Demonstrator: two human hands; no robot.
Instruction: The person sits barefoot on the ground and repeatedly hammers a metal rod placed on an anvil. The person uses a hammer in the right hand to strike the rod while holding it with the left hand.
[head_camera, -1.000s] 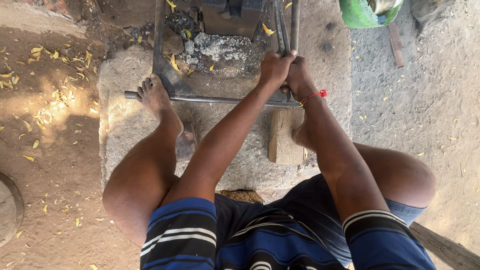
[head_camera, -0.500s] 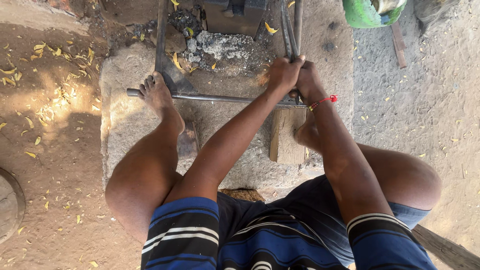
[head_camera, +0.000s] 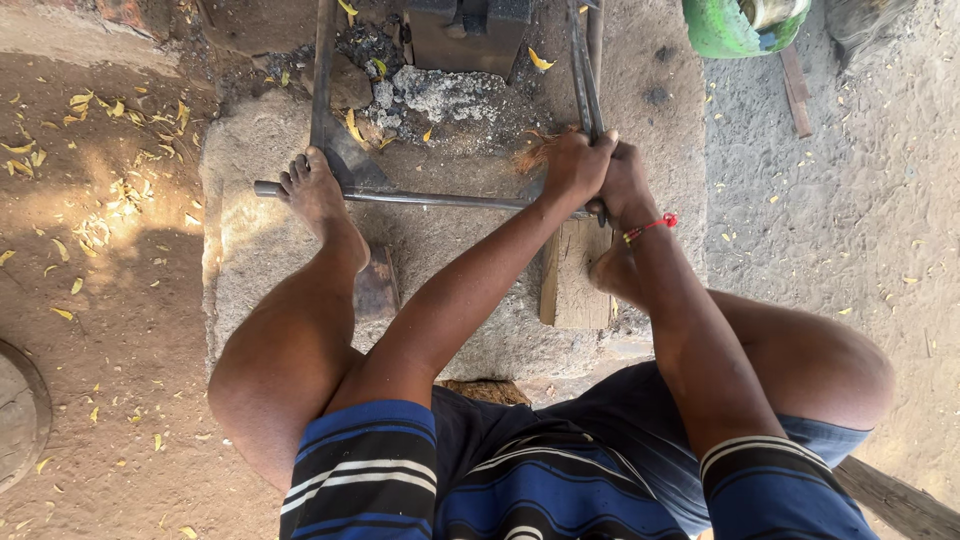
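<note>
Head view is looking down on a person sitting at a rough stone slab (head_camera: 250, 290), both hands closing together around a pair of long thin metal rods (head_camera: 583, 70) that are running away toward the far side. The left hand (head_camera: 573, 165) is wrapping the rods from the left, fingers curled tight over them, and the right hand (head_camera: 625, 185), with a red thread at its wrist, is clamping on just beside and partly under it, so the two hands are touching. Under the hands a horizontal steel bar (head_camera: 430, 201) is crossing the slab from left to right, and the bare left foot (head_camera: 315, 190) is pressing down on its left end. The rods are looking stiff, hard and fairly heavy for their thickness, and bare metal is likely giving a smooth, slightly slippery hold, so gripping near the crossing with the bar, as now, is probably giving the firmest control. A wooden block (head_camera: 572, 275) is lying just near of the hands, and a heap of grey ash and coals (head_camera: 445, 95) is sitting far of the bar beside a dark metal block (head_camera: 465, 35). Room is opening to the right over sandy ground, while the slab's left edge is dropping to leaf-strewn earth.
</note>
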